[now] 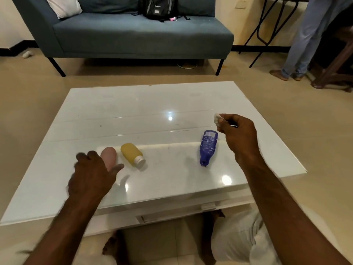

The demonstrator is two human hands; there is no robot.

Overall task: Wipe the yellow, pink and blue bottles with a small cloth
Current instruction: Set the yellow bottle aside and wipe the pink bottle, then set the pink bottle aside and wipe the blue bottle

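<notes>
Bottles lie on their sides on the white table (172, 104): the pink bottle (109, 155) just beside the yellow bottle (131, 153), the blue bottle (208, 146) well apart to their right. The left hand (91, 176) hovers spread and empty over the pink bottle, partly hiding it; whether it touches I cannot tell. The right hand (238, 134) is raised, pinching the small white cloth (217, 118) at its fingertips. I would say the pink one should be gripped firmly and turned under the cloth. All three lie back from the near edge, with plenty of bare table behind them.
</notes>
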